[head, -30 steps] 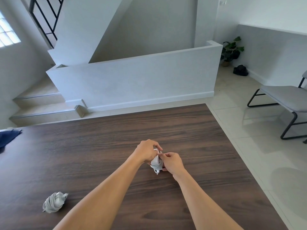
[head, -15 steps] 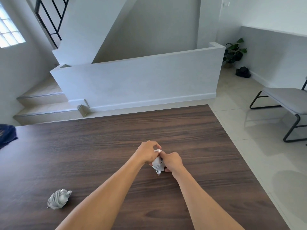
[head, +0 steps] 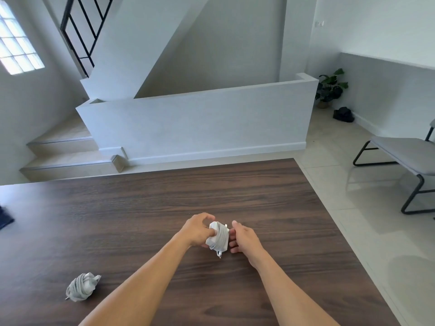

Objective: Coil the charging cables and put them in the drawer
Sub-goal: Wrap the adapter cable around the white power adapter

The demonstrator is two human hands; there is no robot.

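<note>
A white charger with its cable wound tightly around it [head: 219,237] sits between my hands over the dark wooden table [head: 146,208]. My left hand [head: 196,230] grips its left side, thumb on top. On the bundle's right, my right hand [head: 242,236] has its fingers loosely spread and only the fingertips near or touching the coil. A short plug end hangs below the bundle. A second coiled white charger cable [head: 81,289] lies on the table at the near left. No drawer is visible.
A dark blue cloth [head: 4,218] lies at the table's left edge. Beyond the table are a low white wall, stair steps [head: 63,158] and a tiled floor. A grey bench with black legs [head: 404,161] stands to the right.
My right hand has loosened and drawn slightly away from the coil, exposing the wound bundle. The camera has tilted, shifting the scene a little.
</note>
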